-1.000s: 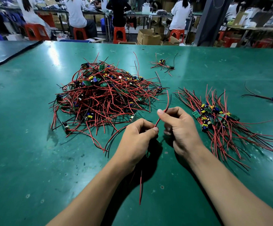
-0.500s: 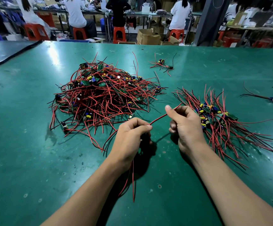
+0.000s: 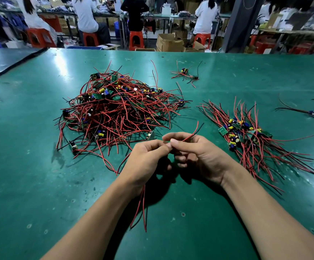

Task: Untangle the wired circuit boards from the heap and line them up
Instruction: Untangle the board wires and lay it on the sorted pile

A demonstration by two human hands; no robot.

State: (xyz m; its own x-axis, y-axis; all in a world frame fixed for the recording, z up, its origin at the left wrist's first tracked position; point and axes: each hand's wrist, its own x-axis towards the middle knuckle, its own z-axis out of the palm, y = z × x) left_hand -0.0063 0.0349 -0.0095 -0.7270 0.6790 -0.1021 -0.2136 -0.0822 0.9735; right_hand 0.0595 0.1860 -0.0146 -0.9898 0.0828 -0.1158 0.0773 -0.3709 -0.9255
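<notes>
**Wired circuit boards: draw the leads straight before you lay this one down**

You hold one piece, clear of the heap, between your two hands just above the table. Your left hand is curled round it, with thumb and forefinger pinching at the top. Its trailing leads hang out below that wrist toward you. Your right hand pinches a red and black pair between thumb and forefinger, with the other fingers loosely curled. The free ends of the pair stick up past your fingertips. The board itself is hidden inside your hands, so I cannot tell which way it faces.

The heap lies beyond your left hand, and a few of its wires reach close to your knuckles. The lined-up row lies just outside your right hand, with its boards in a band across the middle and wires fanned to both sides.

To do this step well, I judge you should hold the board firm in the left hand. Slide the right hand along the pair to the tips, so kinks come out without strain on the joints. Check that no heap wire is hooked on the hanging leads. Then set the piece at the end of the row nearest your right hand, board beside boards and leads parallel to the rest.
</notes>
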